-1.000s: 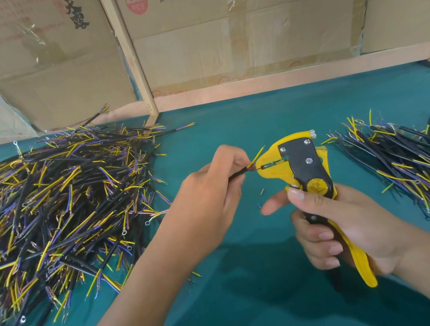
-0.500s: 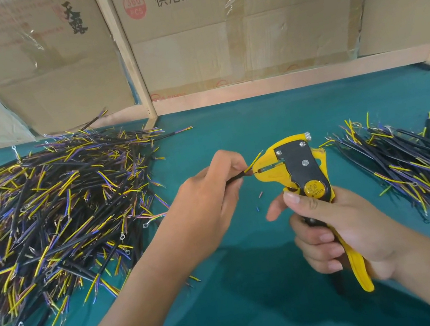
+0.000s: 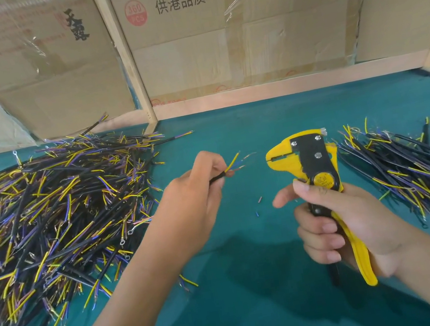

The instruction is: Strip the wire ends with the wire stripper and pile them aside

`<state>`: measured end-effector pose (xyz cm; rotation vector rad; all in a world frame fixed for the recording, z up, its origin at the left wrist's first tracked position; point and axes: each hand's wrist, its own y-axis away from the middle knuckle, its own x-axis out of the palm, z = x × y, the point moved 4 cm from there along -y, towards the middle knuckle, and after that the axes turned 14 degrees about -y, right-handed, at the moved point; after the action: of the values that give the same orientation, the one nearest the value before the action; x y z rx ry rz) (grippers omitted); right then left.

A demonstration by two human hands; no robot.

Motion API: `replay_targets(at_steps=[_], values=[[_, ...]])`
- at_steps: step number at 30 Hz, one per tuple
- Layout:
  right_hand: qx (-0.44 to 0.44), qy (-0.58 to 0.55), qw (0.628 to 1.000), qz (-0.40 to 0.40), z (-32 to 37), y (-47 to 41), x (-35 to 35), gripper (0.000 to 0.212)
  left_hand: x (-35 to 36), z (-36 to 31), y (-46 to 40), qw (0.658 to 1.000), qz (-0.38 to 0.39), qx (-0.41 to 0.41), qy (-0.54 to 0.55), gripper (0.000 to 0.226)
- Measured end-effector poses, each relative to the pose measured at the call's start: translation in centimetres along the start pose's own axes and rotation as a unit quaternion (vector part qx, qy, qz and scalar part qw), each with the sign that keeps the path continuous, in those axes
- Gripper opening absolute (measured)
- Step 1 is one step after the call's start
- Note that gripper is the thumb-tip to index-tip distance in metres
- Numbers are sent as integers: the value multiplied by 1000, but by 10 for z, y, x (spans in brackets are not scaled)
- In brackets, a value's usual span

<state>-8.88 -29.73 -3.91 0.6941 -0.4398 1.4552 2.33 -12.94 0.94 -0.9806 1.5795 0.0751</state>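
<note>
Wire (image 3: 217, 177) mostly hidden, perhaps wholly.

Workshop bench, wire piles (image 3: 55, 218), cardboard boxes (image 3: 229, 32)

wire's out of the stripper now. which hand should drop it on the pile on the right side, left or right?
Left, probably. The left hand already pinches the wire, clear of the stripper. The right hand is wrapped round the stripper's handles. Though the right pile sits beyond it, a cross-reach looks simpler than a handover.

Bright, even light; soft shadows under both arms on the table (image 3: 260, 132) (edges bowed, wide-angle), far corners perhaps slightly soft.
</note>
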Motion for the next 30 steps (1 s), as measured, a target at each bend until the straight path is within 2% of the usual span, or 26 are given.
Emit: replay_targets(at_steps=[3,7,10,13,17,20,26,30], values=[[-29,-43,999,1,-2,-7,-4,50,-1,3,0,1000,-5,-12,-4,26],[10,-118,992,-43,-9,-20,-13,61,2,1,0,1000,-8,-1,-17,30],[17,-155,986,-55,-12,-21,-16,56,2,2,0,1000,-14,-2,-18,29],[20,-179,983,-23,-13,-17,-13,47,4,4,0,1000,-26,-9,-1,29],[20,-197,980,-26,-10,-16,-7,45,13,11,-1,992,-16,-53,116,23],[37,-198,978,-44,-9,-13,0,42,18,14,-1,962,13,-116,248,17],[136,-136,980,-55,-26,-9,2,40,16,-21,-30,951,69,-107,280,15],[142,-136,979,-61,-26,-7,2,42,35,-64,-75,929,119,-127,326,15]])
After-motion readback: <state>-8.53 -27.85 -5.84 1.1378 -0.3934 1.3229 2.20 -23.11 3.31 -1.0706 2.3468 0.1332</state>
